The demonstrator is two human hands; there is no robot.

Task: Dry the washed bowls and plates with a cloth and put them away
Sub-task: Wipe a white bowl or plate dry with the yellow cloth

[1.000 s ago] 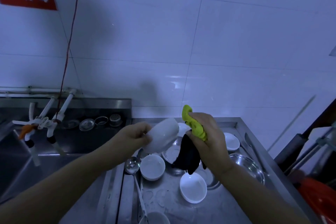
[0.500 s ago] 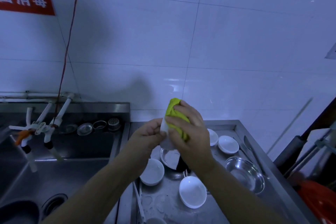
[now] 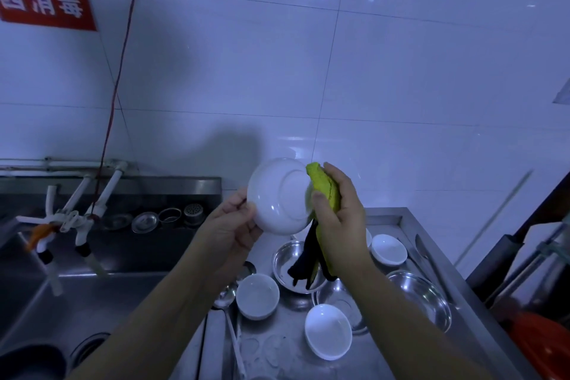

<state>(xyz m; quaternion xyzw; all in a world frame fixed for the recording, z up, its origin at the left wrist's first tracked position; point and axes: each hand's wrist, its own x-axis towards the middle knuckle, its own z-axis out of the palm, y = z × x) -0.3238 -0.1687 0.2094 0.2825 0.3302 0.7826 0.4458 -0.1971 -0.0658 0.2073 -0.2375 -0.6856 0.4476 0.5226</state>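
Note:
My left hand [image 3: 233, 225] grips a white bowl [image 3: 277, 196] by its lower left rim, with the bowl's underside turned toward me. My right hand [image 3: 340, 219] holds a yellow-green cloth [image 3: 325, 188] against the bowl's right edge; a dark part of the cloth [image 3: 305, 259] hangs down below. Under my hands, on the steel drainboard [image 3: 385, 358], sit more white bowls [image 3: 257, 296] [image 3: 328, 332] [image 3: 388, 248] and steel bowls [image 3: 421, 298] [image 3: 287, 259].
A steel sink [image 3: 61, 302] lies at the left, with white taps [image 3: 83, 225] and strainers [image 3: 145, 220] on its back ledge. A ladle [image 3: 228, 311] lies between sink and drainboard. The tiled wall [image 3: 401, 86] is close behind. Dark and orange objects [image 3: 543, 345] stand at the right edge.
The bowl has been turned so that its underside faces me and is raised slightly. My right hand with the cloth has moved from over the bowl to its right edge.

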